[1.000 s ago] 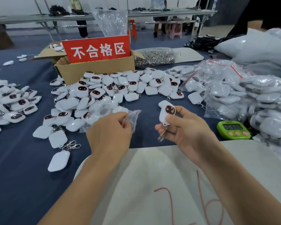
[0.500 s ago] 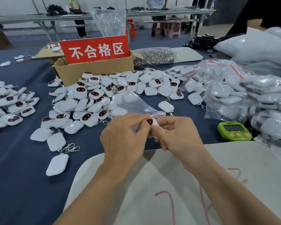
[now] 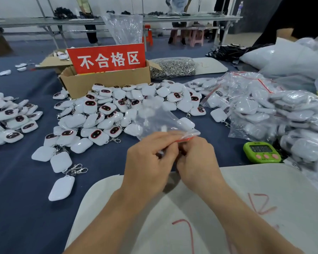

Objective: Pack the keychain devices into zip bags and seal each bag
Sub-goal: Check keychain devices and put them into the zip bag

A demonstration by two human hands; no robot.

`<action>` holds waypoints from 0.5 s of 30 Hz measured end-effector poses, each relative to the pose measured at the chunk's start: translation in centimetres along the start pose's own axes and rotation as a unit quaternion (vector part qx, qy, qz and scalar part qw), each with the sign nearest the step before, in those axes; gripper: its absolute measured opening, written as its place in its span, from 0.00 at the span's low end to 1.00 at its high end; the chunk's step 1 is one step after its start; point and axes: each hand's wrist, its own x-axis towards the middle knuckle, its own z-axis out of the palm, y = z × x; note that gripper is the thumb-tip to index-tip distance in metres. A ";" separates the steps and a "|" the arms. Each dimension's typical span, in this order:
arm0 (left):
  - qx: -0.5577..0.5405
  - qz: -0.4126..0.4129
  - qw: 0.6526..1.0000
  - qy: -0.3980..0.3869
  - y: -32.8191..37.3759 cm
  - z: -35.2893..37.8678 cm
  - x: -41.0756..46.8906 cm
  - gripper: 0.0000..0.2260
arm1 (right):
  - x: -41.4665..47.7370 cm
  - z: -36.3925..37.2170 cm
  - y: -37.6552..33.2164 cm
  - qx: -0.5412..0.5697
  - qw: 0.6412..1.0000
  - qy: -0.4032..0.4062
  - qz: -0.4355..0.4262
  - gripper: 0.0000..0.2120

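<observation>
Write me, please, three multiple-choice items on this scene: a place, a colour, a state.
1. Where is the green timer? A) left of the left hand B) right of the right hand C) between the hands
2. The sign in the cardboard box is: A) red B) yellow C) black
3. The zip bag is: A) lying flat B) pinched by both hands C) in the box
Answers: B, it stands on the blue cloth, right of the right hand; A, white characters on red; B, both hands pinch its red-striped edge.

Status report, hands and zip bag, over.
Left hand and right hand both pinch zip bag at its red strip. Seal not confirmed. Nothing in the way.
</observation>
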 end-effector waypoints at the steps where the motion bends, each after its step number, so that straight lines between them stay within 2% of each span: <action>1: 0.012 0.005 1.000 0.015 0.1 0.0 0.0 0.12 | 0.0 0.2 -0.1 -0.015 1.000 0.026 -0.004 0.21; 3: 0.046 -0.012 0.996 0.071 -0.3 -0.5 0.4 0.09 | 0.2 0.3 -0.1 0.108 0.992 0.060 -0.009 0.17; 5: 0.041 -0.075 0.988 0.129 -1.1 -1.5 1.2 0.10 | 0.4 -0.2 -0.1 0.251 0.961 0.115 -0.005 0.09; 7: -0.034 -0.159 0.969 0.188 -1.9 -2.7 2.4 0.09 | 0.9 -0.9 0.7 0.266 0.941 0.208 0.014 0.08; 8: -0.067 -0.183 0.954 0.229 -2.1 -3.3 3.0 0.10 | 1.4 -1.2 1.5 0.220 0.948 0.229 0.030 0.10; 9: -0.087 -0.196 0.939 0.269 -2.3 -4.0 3.6 0.11 | 1.9 -1.3 2.3 0.146 0.966 0.208 0.048 0.15; 11: -0.122 -0.200 0.913 0.335 -2.4 -5.3 4.5 0.10 | 2.7 -1.0 3.2 -0.024 0.995 0.064 0.078 0.29; 12: -0.141 -0.197 0.903 0.355 -2.3 -5.8 4.8 0.09 | 3.0 -0.7 3.3 -0.099 0.992 -0.003 0.075 0.33; 13: -0.152 -0.191 0.898 0.366 -2.3 -6.2 5.0 0.09 | 3.1 -0.3 3.3 -0.155 0.985 -0.044 0.056 0.33; 15: -0.167 -0.172 0.897 0.371 -1.9 -6.3 4.9 0.09 | 3.2 0.1 3.2 -0.206 0.976 -0.074 0.018 0.29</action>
